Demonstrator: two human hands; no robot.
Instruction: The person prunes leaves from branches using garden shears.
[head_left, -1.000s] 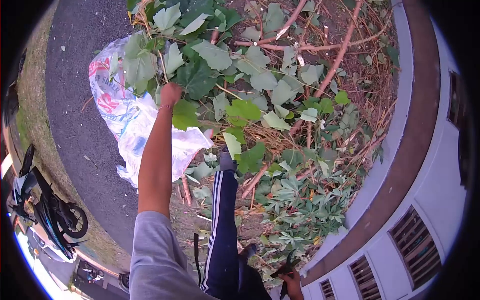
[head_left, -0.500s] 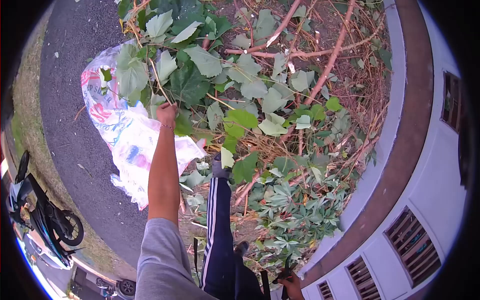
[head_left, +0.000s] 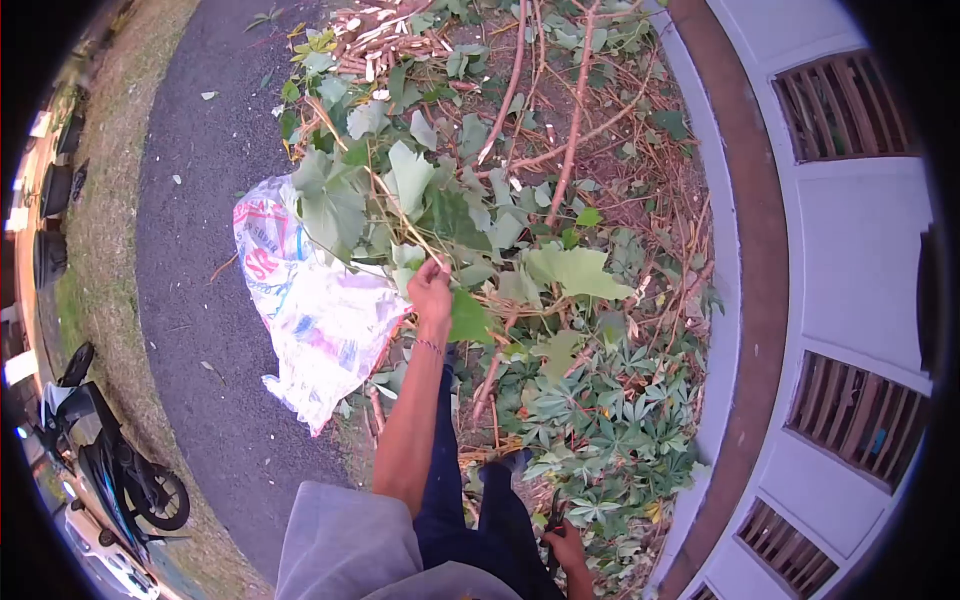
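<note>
My left hand (head_left: 430, 290) is closed around the thin stem of a leafy branch (head_left: 395, 195). Its broad green leaves spread above and beside my fingers, some overlapping a printed white plastic sack (head_left: 330, 320) on the ground to the left. Low in the view, my right hand (head_left: 566, 548) is wrapped around a dark, narrow hand tool (head_left: 554, 515), whose kind I cannot tell. Cut cassava-like foliage (head_left: 590, 400) lies just above and to the right of that hand.
Cut stems and a long bare branch (head_left: 575, 120) litter the soil. Pale cut sticks (head_left: 375, 45) are heaped at the top. Asphalt (head_left: 200, 250) runs along the left, past a parked motorcycle (head_left: 125, 460). A low wall with slatted vents (head_left: 850, 410) borders the right.
My left hand has moved right with the branch, drawing it along. The camera view has shifted, showing more of the sticks at the top. My right hand keeps its tool.
</note>
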